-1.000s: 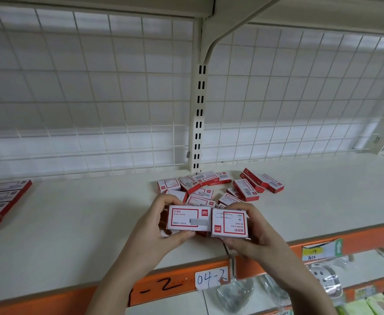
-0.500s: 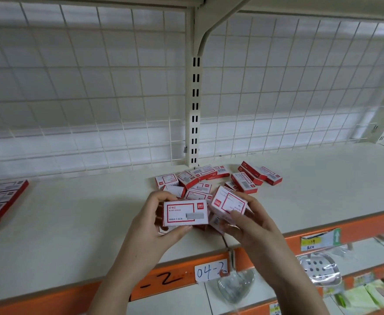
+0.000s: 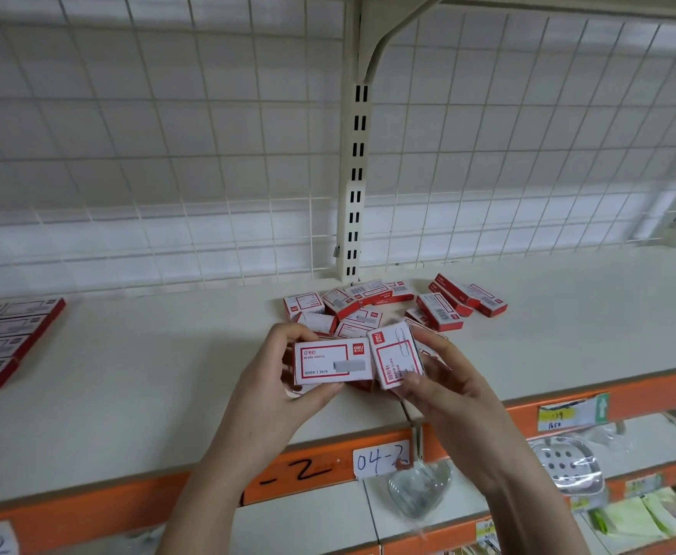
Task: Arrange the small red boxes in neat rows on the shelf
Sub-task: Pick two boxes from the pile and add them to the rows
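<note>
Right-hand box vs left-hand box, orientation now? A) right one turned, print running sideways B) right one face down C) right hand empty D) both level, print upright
A: the right hand holds its box rotated so the print runs sideways, while the left hand holds its box level with print upright.

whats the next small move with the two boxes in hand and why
Probably turn the right hand's box to match the left hand's box: its label runs sideways, the other reads level, and neat rows need matching faces.
</note>
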{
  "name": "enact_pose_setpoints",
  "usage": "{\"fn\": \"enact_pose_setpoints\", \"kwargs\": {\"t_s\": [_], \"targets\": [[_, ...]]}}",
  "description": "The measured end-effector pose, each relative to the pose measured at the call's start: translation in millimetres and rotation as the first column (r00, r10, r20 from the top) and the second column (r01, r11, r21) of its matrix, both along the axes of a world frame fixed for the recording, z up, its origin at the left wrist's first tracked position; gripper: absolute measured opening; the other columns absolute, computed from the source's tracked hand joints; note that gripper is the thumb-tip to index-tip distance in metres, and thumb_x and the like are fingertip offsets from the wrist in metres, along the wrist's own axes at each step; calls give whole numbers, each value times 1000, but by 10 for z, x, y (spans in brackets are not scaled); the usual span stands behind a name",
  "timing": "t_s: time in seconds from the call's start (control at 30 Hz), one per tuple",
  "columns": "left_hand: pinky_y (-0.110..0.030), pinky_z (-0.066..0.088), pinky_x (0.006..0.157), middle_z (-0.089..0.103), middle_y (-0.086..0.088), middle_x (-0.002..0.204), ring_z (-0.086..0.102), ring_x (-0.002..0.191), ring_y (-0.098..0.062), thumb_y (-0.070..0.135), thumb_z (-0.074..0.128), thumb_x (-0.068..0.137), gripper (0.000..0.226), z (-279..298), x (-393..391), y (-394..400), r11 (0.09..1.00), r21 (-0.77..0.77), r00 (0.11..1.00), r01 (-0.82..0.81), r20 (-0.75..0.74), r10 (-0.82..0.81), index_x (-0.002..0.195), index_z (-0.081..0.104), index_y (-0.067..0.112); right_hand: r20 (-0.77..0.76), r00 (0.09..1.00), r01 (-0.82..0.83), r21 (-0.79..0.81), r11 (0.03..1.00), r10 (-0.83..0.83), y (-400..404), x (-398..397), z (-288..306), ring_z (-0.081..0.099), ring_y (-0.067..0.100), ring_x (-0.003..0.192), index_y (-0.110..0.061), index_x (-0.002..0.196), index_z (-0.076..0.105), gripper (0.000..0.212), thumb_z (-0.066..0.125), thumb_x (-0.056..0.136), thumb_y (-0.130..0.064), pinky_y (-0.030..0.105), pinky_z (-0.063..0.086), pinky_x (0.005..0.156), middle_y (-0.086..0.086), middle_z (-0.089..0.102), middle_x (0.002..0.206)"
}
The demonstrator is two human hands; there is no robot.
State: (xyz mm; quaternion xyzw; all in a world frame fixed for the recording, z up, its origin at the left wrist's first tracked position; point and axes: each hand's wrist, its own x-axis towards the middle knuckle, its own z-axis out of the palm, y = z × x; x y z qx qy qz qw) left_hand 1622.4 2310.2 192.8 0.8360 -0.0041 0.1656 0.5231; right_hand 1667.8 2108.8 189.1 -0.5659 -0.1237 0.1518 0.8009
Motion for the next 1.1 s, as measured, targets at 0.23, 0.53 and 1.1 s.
{"fn": "enact_pose_setpoints", "kwargs": {"t_s": [0.23,0.53,1.1], "targets": [[-19,48,73,61,26,100,56,90,-3,26,78,72,48,-6,-23,58,999,38,1000,5,5,-5,98,43,48,65,997,-23,-136,990,32,18,6,-46,59,21,112,-36,123,53,75,81,56,-15,40,47,98,1,66,114],[-11,46,72,60,29,97,54,92,5,29,78,72,46,4,-35,27,997,82,1000,-5,11,5,99,44,45,109,991,81,-74,994,-73,196,4,-114,62,15,108,-40,117,40,80,89,54,-25,27,54,87,-2,68,107],[-16,45,80,61,21,100,57,96,-6,30,78,72,42,56,-283,512,980,128,989,-150,23,148,102,50,40,288,947,-72,-237,969,141,469,22,-47,63,14,105,-28,103,52,38,68,70,-17,26,52,86,-3,66,107]]}}
